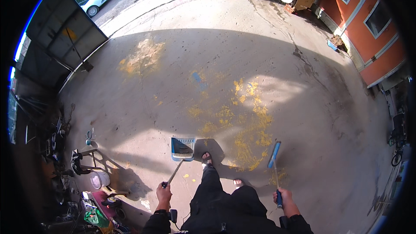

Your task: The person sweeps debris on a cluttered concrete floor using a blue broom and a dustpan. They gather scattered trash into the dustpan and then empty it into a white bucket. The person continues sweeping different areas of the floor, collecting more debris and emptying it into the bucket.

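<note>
My left hand (164,192) grips the handle of a long-handled dustpan (183,148), whose blue-edged pan rests on the concrete ahead and to the left of my feet. In my right hand (284,198) is the blue grip of a broom (275,154). Its narrow blue head is to the right of my feet, low over the concrete floor; whether it touches cannot be told. Yellow paint stains (247,136) mark the concrete between the two tools.
A white bucket (100,180) and a stool (79,162) stand at the left, near a cluttered low table (100,203). A metal gate leaf (65,22) stands upper left, with a white car (96,3) beyond. Another blue broom (332,45) leans by the orange wall (354,13).
</note>
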Demonstrator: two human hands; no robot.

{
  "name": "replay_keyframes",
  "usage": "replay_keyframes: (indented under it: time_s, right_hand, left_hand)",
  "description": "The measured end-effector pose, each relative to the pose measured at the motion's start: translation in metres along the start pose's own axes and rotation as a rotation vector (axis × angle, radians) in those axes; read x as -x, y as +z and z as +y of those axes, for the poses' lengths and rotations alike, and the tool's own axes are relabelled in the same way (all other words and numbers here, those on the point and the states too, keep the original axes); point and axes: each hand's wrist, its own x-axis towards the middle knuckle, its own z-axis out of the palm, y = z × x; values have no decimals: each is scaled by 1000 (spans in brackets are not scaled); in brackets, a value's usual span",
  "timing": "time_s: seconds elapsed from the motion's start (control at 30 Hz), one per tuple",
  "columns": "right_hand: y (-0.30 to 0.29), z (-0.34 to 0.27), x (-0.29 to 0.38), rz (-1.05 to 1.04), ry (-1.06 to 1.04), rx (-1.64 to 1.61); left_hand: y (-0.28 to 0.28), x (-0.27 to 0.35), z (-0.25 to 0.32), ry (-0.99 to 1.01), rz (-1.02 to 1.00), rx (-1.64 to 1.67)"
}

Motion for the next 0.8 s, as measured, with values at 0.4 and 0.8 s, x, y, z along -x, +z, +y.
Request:
replay_keyframes:
  time_s: [0.4,0.8]
  right_hand:
    - [350,101,-88,-319,67,277]
    - [575,39,-131,-520,333,-173]
  left_hand:
    - [-15,-145,46,-29,-83,-265]
    - [-1,-165,84,-92,-107,-304]
